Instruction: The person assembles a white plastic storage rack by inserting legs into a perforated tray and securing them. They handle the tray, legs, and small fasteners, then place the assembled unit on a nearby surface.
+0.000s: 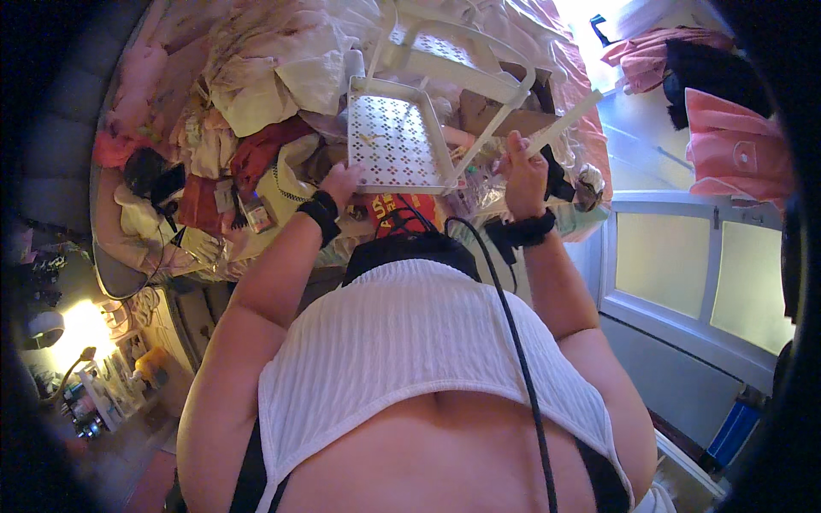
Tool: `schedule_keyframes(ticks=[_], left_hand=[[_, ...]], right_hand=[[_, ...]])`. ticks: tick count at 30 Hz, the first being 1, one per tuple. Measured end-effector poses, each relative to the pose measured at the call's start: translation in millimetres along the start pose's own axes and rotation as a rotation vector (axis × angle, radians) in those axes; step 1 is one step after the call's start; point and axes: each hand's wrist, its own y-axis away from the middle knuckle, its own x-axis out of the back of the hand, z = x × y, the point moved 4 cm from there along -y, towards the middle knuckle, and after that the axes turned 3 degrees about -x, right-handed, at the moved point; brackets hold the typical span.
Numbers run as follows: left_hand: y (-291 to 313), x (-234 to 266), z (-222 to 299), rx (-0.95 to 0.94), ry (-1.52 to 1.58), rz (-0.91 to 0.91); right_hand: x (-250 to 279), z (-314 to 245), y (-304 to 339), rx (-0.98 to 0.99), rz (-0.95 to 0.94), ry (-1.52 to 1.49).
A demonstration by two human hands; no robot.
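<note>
A white rack frame [511,109] of bent tubing stands tilted in front of me, with a white perforated tray [395,137] at its near end. Another perforated tray [440,49] sits farther back in the frame. My left hand [344,181] is closed on the near left corner of the closer tray. To the right of the frame, my right hand [523,175] grips a white bar [569,120] that slants up and away to the right. Whether this bar joins the frame cannot be made out. Both wrists wear black bands.
Piled clothes [274,68] cover the bed behind the rack, with an open cardboard box [505,111] on its right. A red bag [402,214] lies below the tray. A black cable [513,342] runs down my front. Pink and black garments [727,141] hang at right near a white cabinet [667,265].
</note>
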Motion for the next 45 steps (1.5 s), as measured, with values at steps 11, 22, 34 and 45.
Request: schedule_keyframes(ticks=[11,22,34,45], left_hand=[[22.0,14.3,30.1,0.279,0.36,0.001],[46.2,-52.4,24.2,0.232,0.732,-0.065],[23.8,-37.1,-36.2,0.331,0.597,-0.097],[70.9,-7.9,-66.4,0.471,0.4,0.09]], right_hand=[[-46.3,63.2,0.5,-0.204,-0.444,-0.416],[-113.4,51.6,20.4,-0.025,-0.441,-0.045],[-139.1,78.5,26.3,-0.225,-0.215,0.031],[-113.9,33.9,-4.7,-0.307,-0.347,-0.485]])
